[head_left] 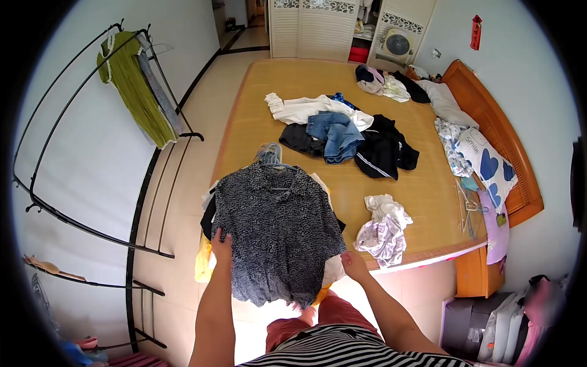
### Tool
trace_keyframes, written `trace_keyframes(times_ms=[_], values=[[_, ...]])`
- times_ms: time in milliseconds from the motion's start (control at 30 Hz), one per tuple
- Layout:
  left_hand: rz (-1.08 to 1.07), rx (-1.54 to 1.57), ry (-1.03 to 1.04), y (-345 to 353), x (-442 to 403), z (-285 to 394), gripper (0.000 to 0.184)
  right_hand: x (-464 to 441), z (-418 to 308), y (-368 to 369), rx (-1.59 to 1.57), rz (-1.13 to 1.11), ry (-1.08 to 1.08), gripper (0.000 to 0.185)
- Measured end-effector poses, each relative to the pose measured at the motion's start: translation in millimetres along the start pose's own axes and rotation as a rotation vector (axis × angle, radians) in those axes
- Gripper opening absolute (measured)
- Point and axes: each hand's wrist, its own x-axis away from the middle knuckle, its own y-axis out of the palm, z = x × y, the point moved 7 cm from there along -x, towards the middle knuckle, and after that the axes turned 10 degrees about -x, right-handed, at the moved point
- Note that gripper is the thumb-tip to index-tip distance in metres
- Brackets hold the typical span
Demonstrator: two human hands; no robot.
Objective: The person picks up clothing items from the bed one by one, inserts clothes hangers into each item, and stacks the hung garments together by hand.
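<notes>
Patterned shirt (275,232) is being pinched at sleeve by right hand (354,265), touched by left hand (221,243), grip unclear.

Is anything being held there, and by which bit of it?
Yes, the dark shirt. The right grip pinches the end of its sleeve. The left grip touches the opposite side, but whether it pinches too is unclear.

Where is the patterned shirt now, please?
In the head view, the patterned shirt is just left of centre, between left hand and right hand, at the bed's edge.
</notes>
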Motion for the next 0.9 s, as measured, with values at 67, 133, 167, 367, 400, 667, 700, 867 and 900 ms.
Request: trace_keyframes(times_ms=[67, 133, 167, 367, 400, 667, 700, 867, 900], values=[[0.009, 0.191, -0.131, -13, -9, 7, 0.049, -4, 6, -4, -0.037, 0.033, 0.043, 0.019], [0.070, 0.440, -0.296, -27, -18, 2, 0.041, -14, 8, -3, -0.046, 0.049, 0.049, 0.019], [0.114, 0.453, -0.308, -34, -30, -13, 0.042, -18, 9, -1, -0.062, 0.064, 0.058, 0.019], [0.246, 0.680, -0.543, -102, -60, -73, 0.046, -74, -8, 4, -0.113, 0.164, 0.123, 0.022], [0.197, 0.643, -0.545, -105, -61, -75, 0.047, -85, -14, 8, -0.118, 0.161, 0.123, 0.022], [-0.152, 0.323, -0.526, -84, -29, -69, 0.057, -180, -32, 14, -0.060, 0.349, 0.068, 0.032], [-0.201, 0.297, -0.477, -78, -24, -62, 0.058, -185, -39, 10, -0.063, 0.350, 0.074, 0.032], [-0.274, 0.286, -0.325, -43, -11, -50, 0.052, -195, -66, 3, -0.159, 0.364, 0.014, 0.024], [-0.276, 0.290, -0.325, -37, -7, -54, 0.052, -193, -72, 0, -0.155, 0.366, 0.013, 0.024]])
